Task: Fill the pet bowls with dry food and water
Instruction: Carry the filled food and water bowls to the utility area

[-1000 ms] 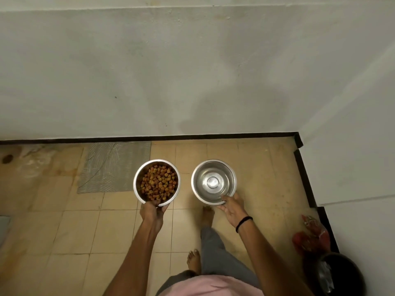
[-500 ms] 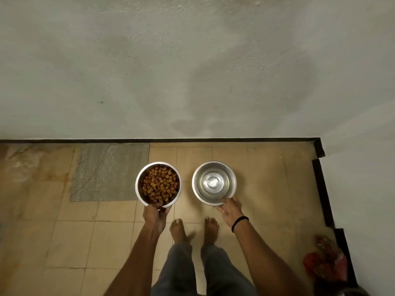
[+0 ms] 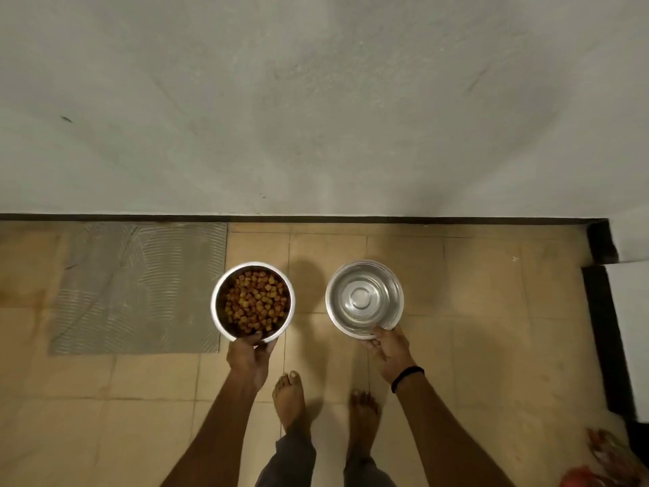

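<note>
A: Biggest first?
B: Wall (image 3: 316,100) fills everything beyond the hands. Below it, tiled floor (image 3: 474,346) under both arms. Grey mat (image 3: 140,290) lies on the floor, out past the left hand, against the wall base.

A: Bowls?
B: Two steel ones, well apart. Food bowl (image 3: 216,304) with kibble (image 3: 256,304) sits just beyond the left hand (image 3: 250,360), beside the mat's near edge. Water bowl (image 3: 364,298) sits just beyond the right hand (image 3: 393,353); looks clear inside, can't tell the water level.

A: Grip state?
B: Left is clamped on the food bowl's near rim, thumb over the lip. Right grasps the water bowl's near rim, fingers (image 3: 381,333) over the edge. Can't tell if the bowls touch the floor.

A: Small stuff?
B: Bare feet (image 3: 289,398) between the arms. Black band (image 3: 407,377) on the right wrist. Red bag (image 3: 611,462) right of the right arm, blurred.
</note>
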